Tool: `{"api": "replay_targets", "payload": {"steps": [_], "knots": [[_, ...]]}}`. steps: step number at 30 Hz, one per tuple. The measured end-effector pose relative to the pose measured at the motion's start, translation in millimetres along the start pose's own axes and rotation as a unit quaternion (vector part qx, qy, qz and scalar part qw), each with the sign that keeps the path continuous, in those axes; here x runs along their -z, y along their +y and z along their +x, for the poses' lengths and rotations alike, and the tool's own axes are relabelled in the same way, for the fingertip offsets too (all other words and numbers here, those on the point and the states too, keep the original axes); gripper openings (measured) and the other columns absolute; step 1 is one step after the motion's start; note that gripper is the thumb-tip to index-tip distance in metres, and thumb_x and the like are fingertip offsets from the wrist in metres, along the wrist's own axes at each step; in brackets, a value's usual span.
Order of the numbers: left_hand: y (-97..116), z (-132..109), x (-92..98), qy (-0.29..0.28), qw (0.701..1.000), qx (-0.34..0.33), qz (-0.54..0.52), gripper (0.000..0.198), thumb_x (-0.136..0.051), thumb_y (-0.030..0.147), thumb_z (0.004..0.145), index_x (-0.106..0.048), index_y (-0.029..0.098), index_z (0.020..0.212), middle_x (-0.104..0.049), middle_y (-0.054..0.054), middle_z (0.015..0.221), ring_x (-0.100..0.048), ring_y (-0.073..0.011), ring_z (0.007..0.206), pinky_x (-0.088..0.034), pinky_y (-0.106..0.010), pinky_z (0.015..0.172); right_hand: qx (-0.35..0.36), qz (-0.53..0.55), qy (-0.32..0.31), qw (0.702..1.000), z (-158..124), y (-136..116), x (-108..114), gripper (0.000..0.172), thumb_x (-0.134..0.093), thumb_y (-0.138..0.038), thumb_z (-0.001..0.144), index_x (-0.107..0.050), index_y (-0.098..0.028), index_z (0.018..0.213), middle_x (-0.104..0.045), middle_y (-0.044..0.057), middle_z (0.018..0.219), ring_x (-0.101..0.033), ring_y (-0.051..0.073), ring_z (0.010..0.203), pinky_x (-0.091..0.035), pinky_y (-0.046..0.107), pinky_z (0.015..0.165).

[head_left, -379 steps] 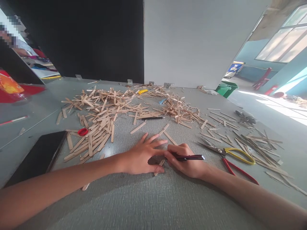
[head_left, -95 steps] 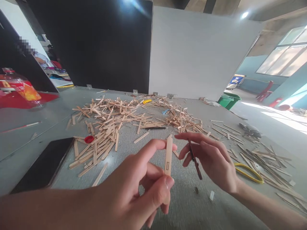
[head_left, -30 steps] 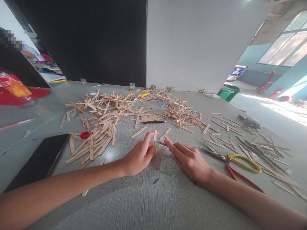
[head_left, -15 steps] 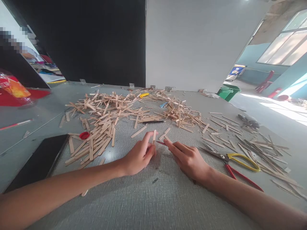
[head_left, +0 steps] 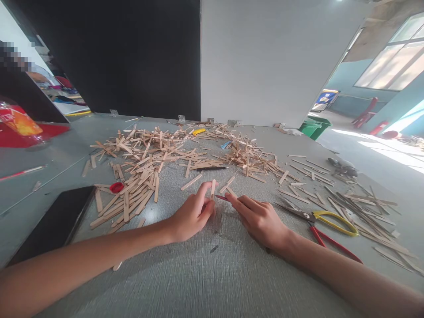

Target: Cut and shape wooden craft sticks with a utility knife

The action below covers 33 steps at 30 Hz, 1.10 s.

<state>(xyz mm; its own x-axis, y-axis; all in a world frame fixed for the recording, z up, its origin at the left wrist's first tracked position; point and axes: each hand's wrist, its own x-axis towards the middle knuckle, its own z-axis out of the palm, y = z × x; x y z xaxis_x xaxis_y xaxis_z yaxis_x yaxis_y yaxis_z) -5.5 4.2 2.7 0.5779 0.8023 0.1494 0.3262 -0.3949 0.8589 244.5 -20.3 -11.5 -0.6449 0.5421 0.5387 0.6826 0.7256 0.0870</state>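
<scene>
My left hand (head_left: 192,216) pinches a short wooden craft stick (head_left: 213,187), held upright between thumb and fingers. My right hand (head_left: 265,223) grips a slim red pencil-like tool (head_left: 221,198). Its dark pointed tip meets or nearly meets the lower part of the stick; most of its body is hidden under my fingers. Just beyond my hands lie single craft sticks (head_left: 191,182) and a black pen (head_left: 212,168). Scissors with yellow and red handles (head_left: 334,221) rest beside my right wrist.
Heaped craft sticks (head_left: 142,176) curve across the back and left of the table. A black phone-like slab (head_left: 53,221), a red cap (head_left: 116,187) and a bottle (head_left: 20,121) are on the left. Split sticks (head_left: 371,221) lie right. An upright black-and-white panel (head_left: 251,62) bounds the back.
The red tool's tip has shifted very slightly left and down against the stick. Both hands otherwise keep almost the same position and grip.
</scene>
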Motion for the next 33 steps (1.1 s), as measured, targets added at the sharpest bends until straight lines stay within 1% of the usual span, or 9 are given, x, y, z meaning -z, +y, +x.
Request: {"api": "replay_targets", "payload": {"steps": [3, 7, 12, 15, 21, 24, 28, 30, 33], "knots": [[-3, -3, -1.4, 0.004, 1.000, -0.008, 0.026, 0.042, -0.041, 0.029, 0.110, -0.033, 0.020, 0.150, -0.058, 0.007, 0.070, -0.049, -0.0131, 0.056, -0.040, -0.025, 0.058, 0.020, -0.091, -0.038, 0.995, 7, -9, 15, 0.049, -0.042, 0.004, 0.097, -0.047, -0.003, 0.145, -0.070, 0.005, 0.092, -0.067, 0.019, 0.066, -0.048, 0.034, 0.051], [1, -12, -9.6, -0.014, 0.999, -0.019, 0.038, 0.039, -0.038, 0.033, 0.112, -0.033, 0.022, 0.150, -0.059, 0.007, 0.071, -0.052, -0.0135, 0.057, -0.040, -0.026, 0.059, 0.016, -0.217, -0.096, 0.971, 18, -27, 43, 0.048, -0.048, 0.008, 0.084, -0.058, -0.008, 0.128, -0.061, 0.001, 0.075, -0.061, 0.018, 0.052, -0.039, 0.035, 0.045], [9, -21, -20.7, -0.044, 0.999, -0.024, 0.015, 0.041, -0.037, 0.034, 0.114, -0.025, 0.024, 0.151, -0.063, 0.003, 0.082, -0.054, -0.0128, 0.060, -0.041, -0.024, 0.057, 0.022, -0.264, -0.123, 0.956, 25, -41, 65, 0.023, -0.053, 0.004, 0.084, -0.060, -0.017, 0.091, -0.056, 0.001, 0.072, -0.060, 0.018, 0.058, -0.038, 0.034, 0.048], [7, -22, -23.5, -0.050, 0.998, -0.026, 0.015, 0.047, -0.040, 0.030, 0.112, -0.020, 0.024, 0.155, -0.061, 0.004, 0.081, -0.055, -0.0135, 0.063, -0.042, -0.024, 0.059, 0.033, -0.252, -0.122, 0.960, 23, -37, 55, 0.022, -0.052, 0.004, 0.087, -0.057, -0.017, 0.090, -0.056, 0.000, 0.071, -0.058, 0.016, 0.054, -0.033, 0.034, 0.047], [1, -23, -28.7, -0.004, 0.997, -0.023, 0.073, 0.049, -0.038, 0.023, 0.109, -0.024, 0.019, 0.156, -0.054, 0.007, 0.072, -0.050, -0.0120, 0.054, -0.037, -0.024, 0.053, 0.071, -0.176, -0.113, 0.975, 17, -7, 19, 0.018, -0.052, -0.002, 0.092, -0.053, -0.020, 0.093, -0.058, -0.004, 0.067, -0.054, 0.014, 0.045, -0.022, 0.034, 0.044], [3, -24, -31.8, 0.008, 0.995, -0.024, 0.101, 0.053, -0.037, 0.022, 0.108, -0.023, 0.015, 0.158, -0.056, 0.007, 0.069, -0.051, -0.0121, 0.050, -0.035, -0.023, 0.051, 0.076, -0.185, -0.114, 0.973, 21, -15, 30, 0.022, -0.050, 0.002, 0.090, -0.054, -0.019, 0.093, -0.058, -0.004, 0.064, -0.053, 0.014, 0.044, -0.021, 0.035, 0.044], [6, -25, -35.5, 0.006, 0.992, 0.003, 0.128, 0.048, -0.031, 0.027, 0.112, -0.026, 0.016, 0.158, -0.057, 0.007, 0.065, -0.055, -0.0131, 0.048, -0.033, -0.023, 0.049, 0.015, -0.283, -0.120, 0.952, 22, -43, 50, 0.027, -0.047, 0.008, 0.085, -0.058, -0.015, 0.095, -0.058, 0.000, 0.064, -0.057, 0.017, 0.047, -0.021, 0.035, 0.046], [6, -25, -36.9, 0.017, 0.991, 0.001, 0.132, 0.047, -0.031, 0.027, 0.112, -0.027, 0.016, 0.157, -0.058, 0.006, 0.066, -0.057, -0.0135, 0.048, -0.035, -0.023, 0.050, 0.007, -0.262, -0.112, 0.958, 21, -40, 46, 0.029, -0.046, 0.008, 0.083, -0.056, -0.017, 0.094, -0.057, 0.000, 0.063, -0.055, 0.017, 0.045, -0.019, 0.035, 0.046], [4, -26, -38.3, 0.045, 0.989, -0.036, 0.138, 0.049, -0.036, 0.023, 0.108, -0.028, 0.015, 0.156, -0.058, 0.005, 0.068, -0.056, -0.0137, 0.050, -0.039, -0.024, 0.053, 0.058, -0.162, -0.094, 0.981, 20, -15, 23, 0.025, -0.047, 0.004, 0.088, -0.054, -0.019, 0.093, -0.059, -0.001, 0.065, -0.049, 0.014, 0.043, -0.018, 0.035, 0.045]]}}
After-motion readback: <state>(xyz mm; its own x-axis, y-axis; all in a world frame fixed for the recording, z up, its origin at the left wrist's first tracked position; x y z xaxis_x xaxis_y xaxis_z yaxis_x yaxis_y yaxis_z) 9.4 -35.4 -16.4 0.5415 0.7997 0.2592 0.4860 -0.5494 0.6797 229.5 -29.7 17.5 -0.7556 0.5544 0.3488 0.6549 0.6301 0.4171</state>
